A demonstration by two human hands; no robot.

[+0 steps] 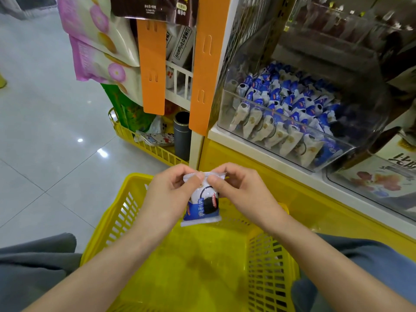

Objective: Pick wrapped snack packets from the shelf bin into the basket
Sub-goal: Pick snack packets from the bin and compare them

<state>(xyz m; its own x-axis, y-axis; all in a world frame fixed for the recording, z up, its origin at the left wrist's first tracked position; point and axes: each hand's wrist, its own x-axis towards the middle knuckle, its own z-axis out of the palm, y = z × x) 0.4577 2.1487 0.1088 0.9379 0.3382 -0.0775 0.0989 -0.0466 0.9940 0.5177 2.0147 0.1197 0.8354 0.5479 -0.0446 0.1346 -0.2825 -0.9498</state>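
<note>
A blue and white snack packet [203,206] hangs upright over the far end of the yellow basket [267,273]. My left hand [173,188] pinches its top seam on the left, and my right hand [234,188] pinches the same seam on the right. The basket's floor below shows no packets. A clear shelf bin [227,109] at the upper right holds several rows of the same blue and white packets [283,113].
The yellow shelf base [281,176] runs close along the basket's right side. Orange strips [202,64] hang at the shelf corner, with snack bags [101,41] and a low yellow wire rack [144,145] to their left. Grey floor tiles [45,131] spread leftward.
</note>
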